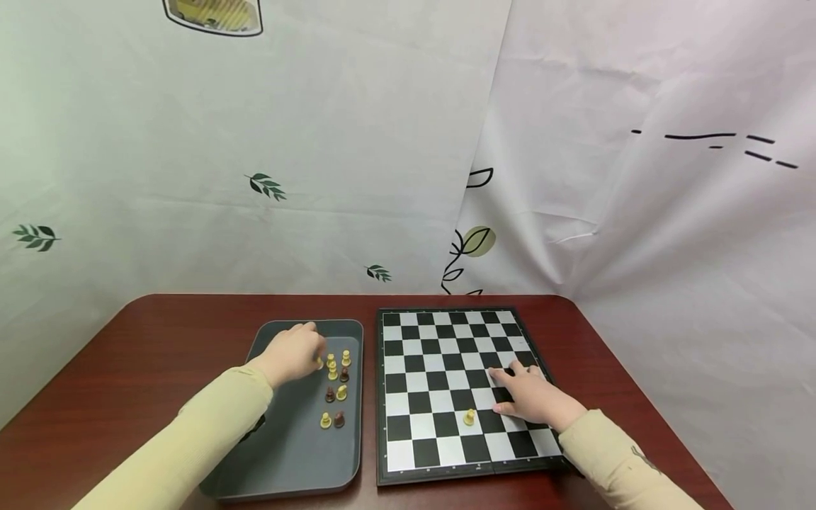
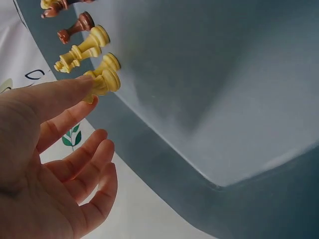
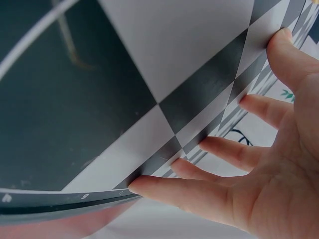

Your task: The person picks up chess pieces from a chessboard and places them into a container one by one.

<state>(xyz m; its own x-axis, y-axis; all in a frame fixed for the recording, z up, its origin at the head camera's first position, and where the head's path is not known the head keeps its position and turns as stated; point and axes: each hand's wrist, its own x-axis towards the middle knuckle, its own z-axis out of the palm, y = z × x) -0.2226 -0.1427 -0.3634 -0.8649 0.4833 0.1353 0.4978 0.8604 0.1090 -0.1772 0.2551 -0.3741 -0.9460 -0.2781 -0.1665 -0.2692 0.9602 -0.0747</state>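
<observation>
Over the grey tray [image 1: 280, 453], my left hand [image 1: 290, 355] pinches a cream chess piece [image 2: 108, 82] between thumb and index finger. The other fingers are loosely bent, and the thumb covers the piece's top. Beside it stand several cream and brown pieces, among them a cream king [image 2: 87, 47] and a brown piece [image 2: 79, 26]. My right hand [image 1: 528, 397] is spread on the right side of the chessboard [image 1: 427, 423], fingertips on the squares, as the right wrist view shows. A lone cream pawn [image 1: 469, 417] stands on the board, left of the right thumb.
Tray and board lie side by side on a dark red wooden table [image 1: 185, 319], a narrow strip of wood between them. Nearer in the tray are a cream pawn [image 1: 326, 420] and a brown piece [image 1: 339, 419]. A white printed cloth [image 1: 357, 142] hangs behind.
</observation>
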